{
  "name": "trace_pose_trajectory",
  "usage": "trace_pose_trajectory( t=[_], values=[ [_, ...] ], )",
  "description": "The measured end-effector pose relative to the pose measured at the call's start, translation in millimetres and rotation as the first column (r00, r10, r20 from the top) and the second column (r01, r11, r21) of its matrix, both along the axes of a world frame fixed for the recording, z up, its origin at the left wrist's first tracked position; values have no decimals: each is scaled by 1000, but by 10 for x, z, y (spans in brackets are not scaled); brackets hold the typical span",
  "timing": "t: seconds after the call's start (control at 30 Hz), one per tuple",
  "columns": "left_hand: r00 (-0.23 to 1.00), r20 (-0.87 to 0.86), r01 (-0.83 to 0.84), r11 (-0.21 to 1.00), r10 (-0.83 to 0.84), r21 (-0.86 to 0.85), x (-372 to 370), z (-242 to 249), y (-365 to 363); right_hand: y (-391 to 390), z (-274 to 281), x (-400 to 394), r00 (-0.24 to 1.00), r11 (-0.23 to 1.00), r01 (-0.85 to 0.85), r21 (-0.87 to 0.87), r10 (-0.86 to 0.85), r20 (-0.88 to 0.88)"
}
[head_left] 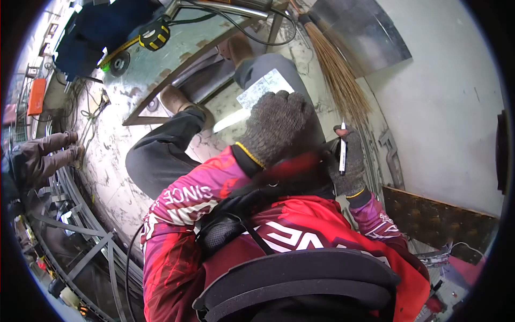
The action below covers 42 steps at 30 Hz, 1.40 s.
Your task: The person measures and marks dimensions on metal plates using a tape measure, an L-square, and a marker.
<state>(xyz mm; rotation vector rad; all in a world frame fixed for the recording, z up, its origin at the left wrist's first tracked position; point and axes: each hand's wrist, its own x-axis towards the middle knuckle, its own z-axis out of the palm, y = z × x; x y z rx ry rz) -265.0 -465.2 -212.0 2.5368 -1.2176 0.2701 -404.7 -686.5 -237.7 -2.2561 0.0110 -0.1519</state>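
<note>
My left hand [280, 126], in a dark knitted glove, is in front of me with its back towards the camera and its fingers curled. A pale sheet of paper [265, 88] with small printing sticks out beyond its knuckles, over my bent leg [298, 80]. The glove hides where the fingers meet the paper. To the right, my right hand [351, 163], gloved with a bare thumb tip, is closed around a white marker pen [343, 147] pointing upward.
A steel-topped table [188, 43] bears a yellow-black tape measure [154, 35] and a disc [119, 63]. A broom [335, 61] leans by a metal sheet [365, 37]. Metal frames [80, 241] lie left, near another person's legs [51, 153]. A patterned panel [440, 217] stands right.
</note>
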Motion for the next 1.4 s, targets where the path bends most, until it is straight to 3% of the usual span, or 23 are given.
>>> trace_pose_trajectory(
  t=[0.07, 0.17, 0.23, 0.27, 0.3, 0.37, 0.4, 0.5, 0.57, 0.6, 0.7, 0.77, 0.83, 0.9, 0.93, 1.0, 1.07, 1.13, 1.17, 1.2, 1.23, 1.33, 1.4],
  values=[
    [999, -42, 22, 999, -20, 26, 67, 48, -4, 18, 53, 16, 989, 982, -9, -189, 37, 143],
    [997, -6, 78, 997, -78, -3, 219, 164, 153, 57, 48, -23, 989, 984, 38, -172, -12, 149],
    [996, 83, 26, 994, -18, -106, 370, 167, 285, 86, 57, -35, 988, 985, 47, -166, -21, 152],
    [999, -49, 13, 996, -17, -90, 486, 116, 315, 94, 63, -18, 987, 985, 55, -163, -29, 159],
    [999, -40, 11, 996, -14, -91, 490, 71, 365, 95, 63, 1, 986, 985, 53, -164, -25, 167],
    [854, -487, -284, 948, 183, -143, 450, 208, 423, 100, 65, 7, 987, 994, 51, -98, -35, 155],
    [777, -572, -364, 929, 262, -69, 456, 274, 438, 107, 90, 23, 987, 994, 44, -105, -27, 157],
    [660, -718, -547, 797, 222, -256, 373, 19, 544, 86, 184, 83, 995, 997, 48, -54, -43, 88],
    [628, -724, -607, 762, 285, -226, 288, -196, 570, 65, 231, 223, 997, 997, 76, 34, -75, -28],
    [633, -735, -616, 733, 242, -289, 265, -304, 572, 86, 292, 318, 988, 981, 102, 164, -81, -129],
    [591, -775, -645, 708, 224, -287, 235, -335, 587, 30, 249, 692, 1000, 986, -30, 163, 28, 14],
    [406, -903, -717, 661, 139, -221, 259, -361, 601, -14, 225, 920, 999, 984, -47, 174, 46, 8],
    [413, -911, -735, 590, -2, -335, 298, -462, 599, -1, 363, 1288, 996, 987, -80, 140, 84, -23],
    [501, -856, -640, 612, -126, -465, 380, -546, 663, 1, 331, 1493, 992, 981, -116, 153, 121, -25],
    [586, -807, -574, 666, -72, -476, 383, -497, 690, 28, 334, 1550, 991, 982, -122, 146, 128, -29],
    [542, -827, -508, 725, -150, -465, 398, -339, 807, 77, 360, 1649, 989, 988, -144, 46, 145, -11],
    [485, -847, -435, 780, -219, -450, 395, -362, 919, 96, 349, 1737, 989, 987, -142, 72, 143, -22],
    [759, -582, -116, 820, -291, -561, 376, -412, 963, 130, 357, 1813, 990, 987, -129, 99, 133, -35],
    [754, -588, -120, 817, -294, -563, 356, -415, 937, 161, 376, 1861, 987, 985, -157, 75, 158, -3],
    [481, -797, -358, 747, -366, -560, 328, -412, 893, 171, 378, 1893, 983, 982, -183, 48, 181, 28],
    [152, -874, -573, 680, -461, -458, 322, -385, 858, 160, 361, 1920, 984, 983, -180, 40, 180, 19],
    [248, -875, -466, 741, -416, -484, 370, -326, 885, 188, 330, 1996, 977, 977, -213, -19, 213, 25],
    [198, -879, -474, 743, -433, -473, 392, -242, 884, 240, 391, 2046, 982, 982, -187, -16, 187, -21]
  ],
)
